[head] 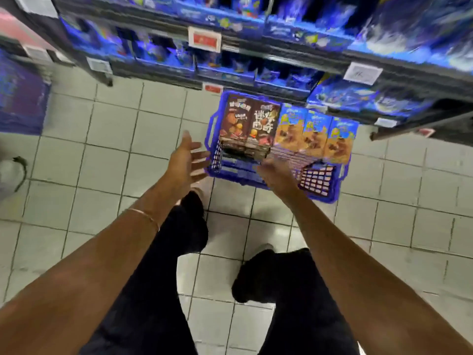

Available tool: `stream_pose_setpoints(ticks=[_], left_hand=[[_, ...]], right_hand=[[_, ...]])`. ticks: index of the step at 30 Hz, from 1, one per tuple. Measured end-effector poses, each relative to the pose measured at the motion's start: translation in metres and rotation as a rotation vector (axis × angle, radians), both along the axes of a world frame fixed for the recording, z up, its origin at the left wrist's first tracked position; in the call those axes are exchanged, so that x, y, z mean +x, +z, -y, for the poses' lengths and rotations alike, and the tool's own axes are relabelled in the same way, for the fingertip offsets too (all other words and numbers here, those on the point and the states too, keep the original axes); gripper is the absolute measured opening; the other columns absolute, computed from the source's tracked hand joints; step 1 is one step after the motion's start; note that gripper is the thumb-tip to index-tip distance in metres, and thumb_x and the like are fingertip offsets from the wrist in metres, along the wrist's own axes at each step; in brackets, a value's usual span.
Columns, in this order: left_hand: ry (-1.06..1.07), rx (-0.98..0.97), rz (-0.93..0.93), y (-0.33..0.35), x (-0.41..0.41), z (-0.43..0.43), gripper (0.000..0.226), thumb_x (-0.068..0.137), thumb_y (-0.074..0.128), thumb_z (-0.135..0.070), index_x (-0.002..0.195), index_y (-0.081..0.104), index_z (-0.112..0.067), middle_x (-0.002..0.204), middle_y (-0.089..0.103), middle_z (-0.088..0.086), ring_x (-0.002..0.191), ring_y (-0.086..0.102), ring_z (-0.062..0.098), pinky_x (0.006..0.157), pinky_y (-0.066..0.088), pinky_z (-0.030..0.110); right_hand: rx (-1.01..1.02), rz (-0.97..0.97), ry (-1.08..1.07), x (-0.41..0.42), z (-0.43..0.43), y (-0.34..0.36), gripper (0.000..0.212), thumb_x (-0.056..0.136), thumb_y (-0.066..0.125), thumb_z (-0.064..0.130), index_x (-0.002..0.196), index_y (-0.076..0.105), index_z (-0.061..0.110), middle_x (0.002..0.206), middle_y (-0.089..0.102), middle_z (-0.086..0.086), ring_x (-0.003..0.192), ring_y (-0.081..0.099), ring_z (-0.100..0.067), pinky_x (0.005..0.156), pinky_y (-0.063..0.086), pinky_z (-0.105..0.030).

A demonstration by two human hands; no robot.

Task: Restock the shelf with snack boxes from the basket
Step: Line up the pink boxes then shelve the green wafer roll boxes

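The left hand (185, 160) hung above the floor (102, 155) just left of the basket (213, 129), palm turned inward and fingers spread, its grip released and empty; held that way it looked ready to close on the near side of a box rather than to steady the basket. A thin bracelet (143, 215) circled that forearm. The blue basket sat on the tiles right at the foot of the shelf (256, 60), probably so that boxes could go straight up onto it without a step. Inside, two brown boxes (249, 124) stood on end at the left, faces toward the camera, with large white Chinese characters I could not read with any confidence and pictures of round chocolate biscuits. The right hand (275, 172) reached over the near rim toward the gap below them, back toward the camera; it held nothing that could be seen, but its fingertips were hidden and blurred, so whether that grip was loose or closing could not be told. To the right, three yellow boxes (317, 134) stood side by side, blue at the top with cookie pictures, brand writing too small to read. The shelf above carried blurred blue packs and white and red price tags (204, 39), none legible.
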State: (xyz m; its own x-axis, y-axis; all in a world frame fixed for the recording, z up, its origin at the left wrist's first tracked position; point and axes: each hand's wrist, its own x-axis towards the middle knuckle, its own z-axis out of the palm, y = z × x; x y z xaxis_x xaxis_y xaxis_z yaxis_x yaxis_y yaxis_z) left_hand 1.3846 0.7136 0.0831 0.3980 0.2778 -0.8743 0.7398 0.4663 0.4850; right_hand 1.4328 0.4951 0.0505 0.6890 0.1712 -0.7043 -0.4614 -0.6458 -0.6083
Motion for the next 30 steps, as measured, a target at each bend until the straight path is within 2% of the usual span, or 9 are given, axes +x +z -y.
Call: stream_pose_setpoints(ticks=[6,7,9,12,14,19,23,25,30], left_hand=[[-0.069,-0.013,0.052,-0.123,0.049,-0.018,0.070,0.105,0.020,-0.076,0.111,0.059,-0.018,0.099,0.068,0.001,0.079,0.065,0.019,0.067,0.042,0.029],[-0.063,0.004,0.074,-0.137,0.059,-0.021,0.068,0.106,0.019,-0.075,0.104,0.059,-0.019,0.095,0.067,0.001,0.076,0.064,0.018,0.067,0.040,0.029],[-0.041,0.030,0.114,-0.156,0.076,-0.022,0.065,0.107,0.020,-0.073,0.096,0.057,-0.021,0.087,0.066,-0.002,0.072,0.064,0.017,0.065,0.039,0.027],[-0.059,0.066,0.201,-0.172,0.088,-0.016,0.064,0.107,0.022,-0.072,0.099,0.058,-0.020,0.094,0.072,0.000,0.083,0.070,0.018,0.070,0.045,0.030],[-0.064,0.093,0.227,-0.174,0.085,-0.011,0.063,0.108,0.025,-0.071,0.106,0.062,-0.020,0.108,0.077,0.002,0.098,0.073,0.021,0.077,0.049,0.034],[-0.046,0.125,0.272,-0.155,0.072,0.000,0.063,0.109,0.029,-0.069,0.118,0.065,-0.018,0.115,0.078,0.004,0.104,0.074,0.024,0.076,0.050,0.034],[-0.039,0.189,0.320,-0.140,0.061,-0.001,0.058,0.107,0.033,-0.070,0.102,0.066,-0.022,0.093,0.074,-0.002,0.092,0.068,0.020,0.071,0.047,0.031],[-0.035,0.176,0.349,-0.138,0.057,0.002,0.061,0.106,0.034,-0.072,0.106,0.067,-0.022,0.090,0.075,-0.004,0.089,0.067,0.019,0.072,0.047,0.032],[-0.047,0.000,0.448,-0.132,0.055,0.034,0.081,0.099,0.026,-0.084,0.107,0.073,-0.018,0.107,0.079,0.004,0.097,0.074,0.030,0.091,0.056,0.043]], right_hand=[[-0.010,0.149,0.426,0.041,-0.030,-0.142,0.018,0.095,0.071,0.025,0.107,0.074,0.013,0.103,0.073,-0.001,0.099,0.066,-0.013,0.087,0.051,-0.033],[0.034,0.135,0.484,0.047,-0.031,-0.157,0.004,0.095,0.072,0.021,0.099,0.073,0.022,0.094,0.070,0.011,0.089,0.064,0.003,0.081,0.048,-0.022],[0.077,0.151,0.601,0.057,-0.032,-0.183,0.029,0.094,0.073,0.018,0.076,0.056,0.034,0.073,0.051,0.025,0.070,0.052,0.017,0.070,0.037,-0.011],[0.066,0.175,0.693,0.058,-0.034,-0.204,0.014,0.090,0.077,0.029,0.097,0.066,0.024,0.095,0.061,0.015,0.087,0.055,0.003,0.080,0.044,-0.026],[0.059,0.237,0.722,0.058,-0.031,-0.211,0.039,0.086,0.080,0.033,0.120,0.067,0.017,0.120,0.066,0.003,0.106,0.058,-0.009,0.093,0.047,-0.031],[0.173,0.372,0.665,0.053,-0.014,-0.185,0.038,0.093,0.073,0.033,0.127,0.065,0.018,0.128,0.065,0.003,0.120,0.060,-0.013,0.107,0.046,-0.041],[0.427,0.329,0.345,0.064,0.006,-0.141,0.009,0.098,0.065,0.039,0.104,0.068,0.045,0.106,0.070,0.029,0.102,0.059,0.017,0.087,0.048,-0.025],[0.592,0.277,0.191,0.070,0.008,-0.124,0.009,0.100,0.063,0.037,0.101,0.070,0.032,0.099,0.076,0.014,0.088,0.070,-0.003,0.073,0.053,-0.021],[0.921,0.148,-0.096,0.078,0.003,-0.102,0.014,0.092,0.062,0.033,0.086,0.074,0.027,0.093,0.075,-0.005,0.091,0.070,-0.026,0.088,0.052,-0.044]])
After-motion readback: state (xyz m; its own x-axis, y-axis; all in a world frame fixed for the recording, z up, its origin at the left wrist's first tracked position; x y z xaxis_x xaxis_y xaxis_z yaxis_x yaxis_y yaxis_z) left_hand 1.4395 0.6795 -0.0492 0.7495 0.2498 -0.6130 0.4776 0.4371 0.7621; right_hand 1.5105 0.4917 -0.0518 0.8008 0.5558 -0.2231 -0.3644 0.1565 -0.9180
